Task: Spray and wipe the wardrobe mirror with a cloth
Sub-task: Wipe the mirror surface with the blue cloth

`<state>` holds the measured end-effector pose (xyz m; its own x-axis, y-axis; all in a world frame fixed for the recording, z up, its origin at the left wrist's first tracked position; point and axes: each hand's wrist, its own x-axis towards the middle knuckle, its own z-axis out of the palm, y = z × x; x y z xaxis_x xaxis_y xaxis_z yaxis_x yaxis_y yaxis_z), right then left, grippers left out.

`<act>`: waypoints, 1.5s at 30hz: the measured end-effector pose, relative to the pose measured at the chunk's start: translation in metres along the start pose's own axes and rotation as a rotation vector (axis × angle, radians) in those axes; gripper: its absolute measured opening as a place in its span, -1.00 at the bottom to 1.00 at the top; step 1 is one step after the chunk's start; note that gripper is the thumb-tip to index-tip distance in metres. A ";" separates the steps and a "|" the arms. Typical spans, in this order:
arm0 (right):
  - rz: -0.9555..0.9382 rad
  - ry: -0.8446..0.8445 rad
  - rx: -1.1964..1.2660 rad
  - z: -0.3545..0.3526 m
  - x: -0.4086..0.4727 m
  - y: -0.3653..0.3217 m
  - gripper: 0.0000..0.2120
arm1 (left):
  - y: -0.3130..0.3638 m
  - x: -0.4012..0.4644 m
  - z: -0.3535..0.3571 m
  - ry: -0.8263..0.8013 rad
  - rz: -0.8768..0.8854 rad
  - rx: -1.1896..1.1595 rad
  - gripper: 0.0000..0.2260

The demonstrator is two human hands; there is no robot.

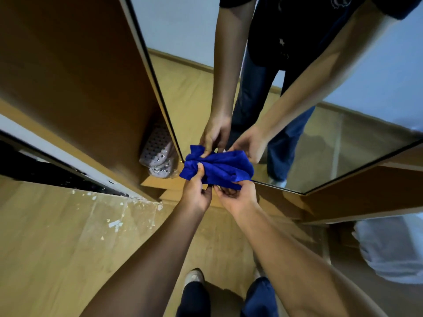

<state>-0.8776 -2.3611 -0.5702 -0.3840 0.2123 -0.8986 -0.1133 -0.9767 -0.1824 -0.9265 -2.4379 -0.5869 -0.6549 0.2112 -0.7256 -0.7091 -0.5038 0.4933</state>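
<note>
Straight ahead, the wardrobe mirror (309, 124) is seen as a tall glass panel in a dark frame, and the person's arms, dark shirt and blue trousers are reflected in it. To its left a brown wardrobe panel (75, 72) is seen, tilted by the wide lens. Below, a wooden floor (57, 236) is shown, marked with white paint spots near the wardrobe base. At the right edge a pale bundle (389, 248) is partly seen; what it is cannot be told. In the gap between the panel and the mirror, a pair of grey perforated slippers (158, 154) in a clear bag is placed. A blue cloth (219, 167) is held crumpled just in front of the mirror's lower part, between both hands. Its left end is pinched by the left hand (196, 193), with the thumb laid on top. Its lower right edge is gripped by the right hand (238, 197), with the fingers curled under the fabric.
</note>
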 end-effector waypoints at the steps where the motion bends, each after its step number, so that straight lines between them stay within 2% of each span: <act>1: 0.004 0.000 0.000 0.004 0.001 0.005 -0.58 | 0.006 0.002 -0.001 0.001 0.004 0.000 -0.79; 6: -0.004 -0.033 -0.001 0.021 0.004 0.021 -0.64 | 0.029 0.010 -0.008 -0.007 0.013 -0.004 -0.71; 12: 0.038 -0.095 0.016 0.039 0.002 0.029 -0.88 | 0.051 0.023 -0.008 -0.037 0.046 0.010 -0.65; 19: 0.068 -0.090 0.084 0.040 0.001 0.029 -0.87 | 0.053 0.027 -0.001 -0.009 0.028 -0.023 -0.68; 25: 0.039 -0.094 0.085 0.036 -0.007 0.022 -0.85 | 0.045 0.023 -0.002 -0.024 -0.027 -0.013 -0.89; 32: 0.012 -0.056 0.052 0.028 -0.013 0.015 -0.78 | 0.036 0.021 -0.002 -0.002 -0.068 -0.007 -0.83; 37: -0.089 0.034 -0.053 0.016 -0.022 0.001 -0.89 | 0.024 0.021 0.008 0.027 -0.135 -0.024 -0.76; 40: -0.220 0.236 -0.158 0.001 -0.032 -0.014 -0.90 | 0.018 0.023 0.010 0.036 -0.151 -0.026 -0.68; 42: -0.294 0.428 -0.126 -0.011 -0.041 -0.026 -0.78 | 0.015 0.023 0.013 0.039 -0.167 -0.023 -0.67; 44: -0.477 0.442 -0.138 -0.034 -0.044 -0.034 -0.55 | 0.013 0.019 0.018 0.038 -0.170 0.013 -0.63; 45: -0.586 0.451 -0.231 -0.043 -0.049 -0.033 -0.47 | 0.011 0.017 0.020 0.038 -0.170 0.041 -0.62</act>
<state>-0.8157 -2.3410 -0.5372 0.0953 0.7115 -0.6962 0.0297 -0.7011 -0.7125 -0.9507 -2.4232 -0.5842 -0.5149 0.2579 -0.8175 -0.8193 -0.4287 0.3808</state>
